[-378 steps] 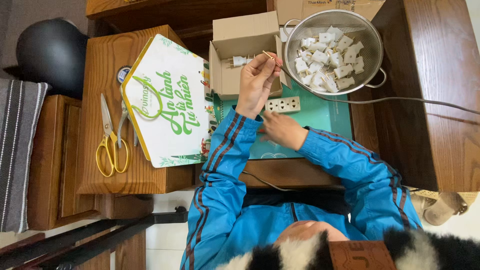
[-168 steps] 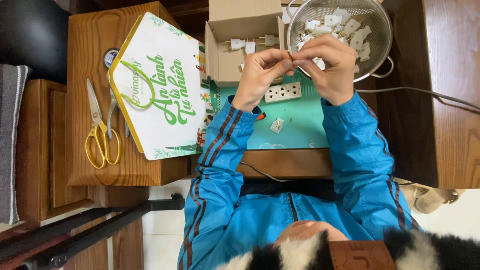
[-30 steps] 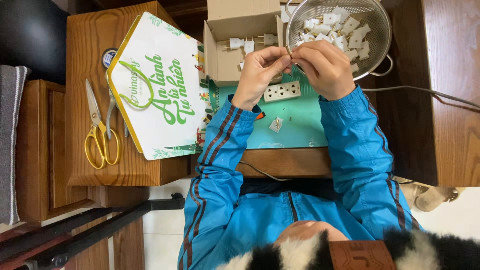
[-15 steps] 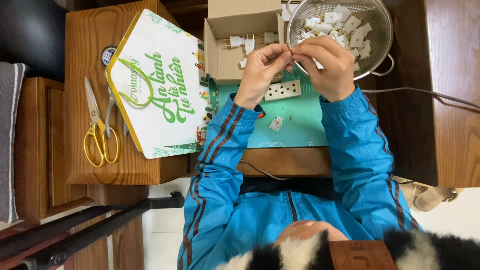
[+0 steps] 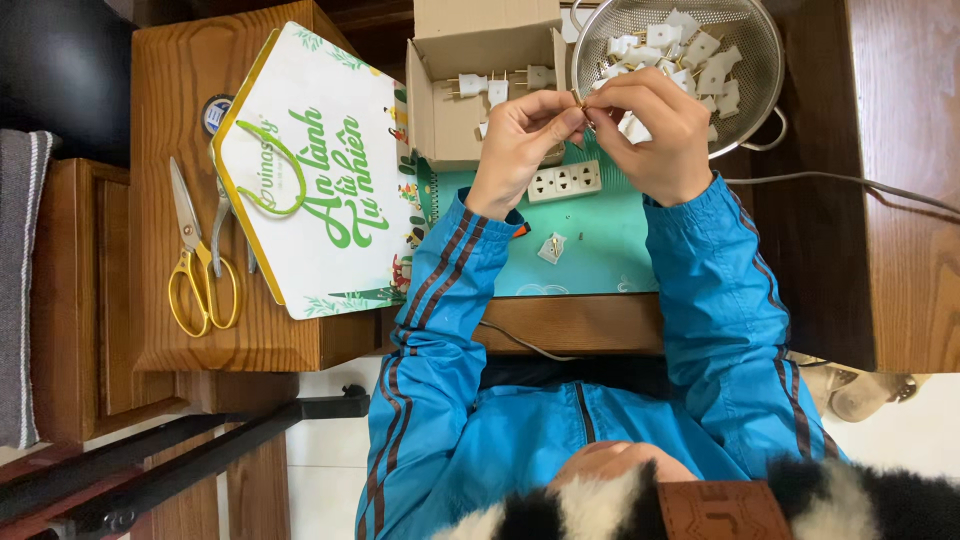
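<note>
The left hand (image 5: 520, 140) and the right hand (image 5: 655, 125) meet fingertip to fingertip above the green mat (image 5: 600, 240), both pinched narrow on one small brass-coloured piece (image 5: 583, 112) held between them; it is too small to tell its shape. Blue sleeves with dark stripes run back from both wrists.

Just under the hands, a white socket strip (image 5: 563, 182) lies on the mat, showing three outlets. Nearer the body, one small white plug part (image 5: 551, 247) lies alone on the mat.

Beyond the left hand stands an open brown cardboard box (image 5: 470, 90) with about four white plug pieces showing inside. Beyond the right hand, a round metal mesh colander (image 5: 740, 50) holds a heap of the same white pieces, too many to count.

To the left, on the wooden counter (image 5: 160, 300), lies a large white house-shaped package (image 5: 310, 170), edged in yellow, with green lettering and a leaf pattern. Beside it lie one pair of yellow-handled scissors (image 5: 200, 260). A grey cable (image 5: 840, 182) crosses the dark wood at the right.
</note>
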